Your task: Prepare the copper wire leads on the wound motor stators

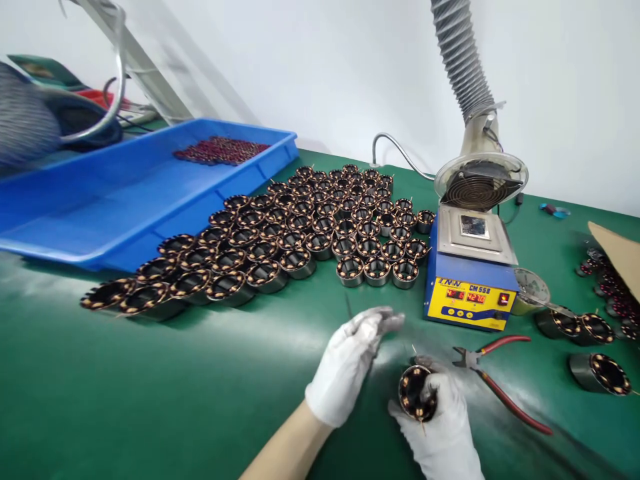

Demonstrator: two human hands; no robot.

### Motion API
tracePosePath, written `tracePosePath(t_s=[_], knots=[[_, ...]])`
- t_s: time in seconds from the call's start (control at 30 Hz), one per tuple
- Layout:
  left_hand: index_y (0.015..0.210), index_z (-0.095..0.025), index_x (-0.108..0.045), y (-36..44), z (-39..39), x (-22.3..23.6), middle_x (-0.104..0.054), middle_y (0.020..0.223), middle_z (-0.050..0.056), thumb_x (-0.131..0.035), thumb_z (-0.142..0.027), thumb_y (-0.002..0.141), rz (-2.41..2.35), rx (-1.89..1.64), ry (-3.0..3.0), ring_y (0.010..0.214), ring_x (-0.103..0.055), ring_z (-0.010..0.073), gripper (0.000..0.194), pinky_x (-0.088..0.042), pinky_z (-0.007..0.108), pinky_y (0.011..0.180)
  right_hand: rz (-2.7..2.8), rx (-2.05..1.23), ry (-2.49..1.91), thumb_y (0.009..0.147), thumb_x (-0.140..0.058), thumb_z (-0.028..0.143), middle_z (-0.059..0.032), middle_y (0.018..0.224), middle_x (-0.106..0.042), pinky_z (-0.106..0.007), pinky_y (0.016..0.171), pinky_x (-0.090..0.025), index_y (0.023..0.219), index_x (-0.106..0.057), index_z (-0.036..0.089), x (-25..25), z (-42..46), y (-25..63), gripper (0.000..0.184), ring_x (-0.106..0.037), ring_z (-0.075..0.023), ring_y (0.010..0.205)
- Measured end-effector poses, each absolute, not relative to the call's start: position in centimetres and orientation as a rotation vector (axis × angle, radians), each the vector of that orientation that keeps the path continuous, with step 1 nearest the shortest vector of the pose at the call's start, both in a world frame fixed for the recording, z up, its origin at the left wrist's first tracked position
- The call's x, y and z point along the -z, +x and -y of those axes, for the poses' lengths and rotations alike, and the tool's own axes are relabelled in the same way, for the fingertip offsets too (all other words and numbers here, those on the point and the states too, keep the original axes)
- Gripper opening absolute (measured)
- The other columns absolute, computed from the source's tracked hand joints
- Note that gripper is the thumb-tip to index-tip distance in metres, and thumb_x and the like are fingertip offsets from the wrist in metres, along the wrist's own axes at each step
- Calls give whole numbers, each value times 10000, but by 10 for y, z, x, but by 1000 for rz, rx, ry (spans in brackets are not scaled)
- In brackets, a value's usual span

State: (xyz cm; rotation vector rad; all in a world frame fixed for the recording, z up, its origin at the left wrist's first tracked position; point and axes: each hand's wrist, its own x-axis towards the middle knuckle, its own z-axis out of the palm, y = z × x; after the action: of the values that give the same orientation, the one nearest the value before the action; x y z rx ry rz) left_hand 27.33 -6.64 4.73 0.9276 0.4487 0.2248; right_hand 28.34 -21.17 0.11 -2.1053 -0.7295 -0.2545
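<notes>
In the head view my right hand [443, 417], in a white glove, grips a motor stator [407, 398], a dark metal ring with copper windings round its rim. My thumb reaches into its bore, and short wire ends stick out at its top and bottom. To the left, my gloved left hand [350, 363] hovers over the green table with its fingers stretched out; the fingertips are blurred, and nothing shows in them. Red-handled cutting pliers [500, 380] lie with jaws apart just right of my right hand.
Many more stators [295, 227] stand in rows behind my hands. A blue tray [135, 247] with dark red parts sits at back left. At the right are a blue and yellow solder pot [470, 300], a fume duct [480, 133] above it, several stators [597, 373] and cardboard [620, 257].
</notes>
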Motion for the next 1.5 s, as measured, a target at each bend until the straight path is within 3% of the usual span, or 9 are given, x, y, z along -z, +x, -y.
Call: tracePosePath(t_s=[0.1,0.47,0.53,0.67,0.83,1.0,1.1,1.3,1.5], knots=[[978,-138,-584,272,60,-49,-649,874,64,-738,-266,557,-467,41,1200,855,-582,200,466,-453,242,749,731,286,-2112,662,-615,304,-69,890,-620,-326,645,-514,760,-461,231,-1,211,284,197,-616,-215,794],[570,-147,-523,275,85,-41,-586,578,6,-660,-231,506,-615,-5,1282,558,-534,141,173,-411,220,523,669,81,-2017,655,-646,270,-42,876,-633,-303,643,-500,668,-422,237,-8,211,285,227,-615,-200,791],[627,-150,-544,275,83,-45,-607,627,17,-670,-228,509,-607,-38,1318,614,-566,165,189,-441,238,572,662,39,-2000,662,-645,260,-40,857,-634,-301,619,-499,712,-450,239,-12,210,286,203,-618,-198,759],[988,-157,-563,277,82,-53,-637,922,49,-728,-189,444,-536,62,1311,843,-589,214,569,-473,266,726,700,5,-1974,685,-627,261,-68,946,-628,-353,722,-498,950,-500,232,-17,210,287,295,-609,-225,865],[591,-123,-609,282,85,-50,-620,631,45,-676,-252,506,-541,53,1199,651,-575,188,168,-462,258,632,682,-8,-1956,691,-610,238,-57,944,-613,-317,661,-497,753,-461,233,-8,212,285,161,-602,-200,825],[775,-137,-615,277,70,-51,-645,823,48,-737,-301,527,-580,-218,963,827,-586,186,321,-438,252,784,669,45,-2038,638,-662,246,-56,957,-622,-327,705,-493,751,-454,233,-4,213,283,237,-602,-209,854],[912,-134,-596,274,64,-55,-646,899,74,-739,-278,527,-523,-54,1149,854,-581,203,435,-441,272,772,674,104,-2065,625,-671,254,-62,950,-627,-330,691,-492,741,-442,235,-3,214,284,258,-607,-215,843],[581,-137,-578,277,77,-52,-585,573,13,-631,-276,531,-593,45,1342,585,-533,149,156,-409,232,557,659,33,-2038,646,-644,258,-67,973,-613,-346,712,-493,780,-472,234,-2,215,284,219,-599,-218,869],[697,-141,-615,276,79,-52,-645,699,45,-658,-280,521,-552,-6,1356,684,-593,199,228,-468,268,639,662,86,-2001,643,-643,258,-45,910,-626,-312,663,-504,748,-477,238,-3,212,286,197,-613,-200,795]])
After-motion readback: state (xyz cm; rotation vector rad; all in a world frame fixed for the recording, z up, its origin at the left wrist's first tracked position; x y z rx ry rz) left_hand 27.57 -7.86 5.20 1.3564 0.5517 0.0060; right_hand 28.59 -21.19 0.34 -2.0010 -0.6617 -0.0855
